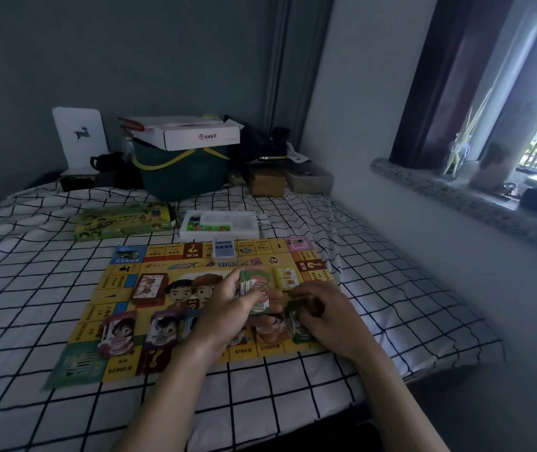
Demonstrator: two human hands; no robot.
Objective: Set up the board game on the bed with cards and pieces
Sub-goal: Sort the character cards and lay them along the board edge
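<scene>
The board (123, 285) lies flat on the bed (293, 380), near edge toward the person, so every space is within reach. Left hand (228, 300) is up over the middle of the board, fingers curled round a thick stack (254, 288) of paper notes, thumb on top. It reads as a dealer's hold, keeping the bundle squared while notes get peeled off. Right hand (322, 313) sits lower, just right of it, knuckles up, fingers pinching a few green notes (293, 324) at the board's near right edge, probably laying them into a pile there. Both forearms run in from the near side, wrists slightly bent, hands almost meeting.

Decks are already parked on the board: a red one (148, 288) left of centre, a yellow one (285, 278) right of centre, a blue one (224, 249) at the far edge. Character cards (118, 332) stand along the near left side. The tray (218, 225) of coloured pieces waits just beyond the board, with the green box (123, 221) to its left, so the pieces look not yet placed. My guess: money sorting now, pieces after.
</scene>
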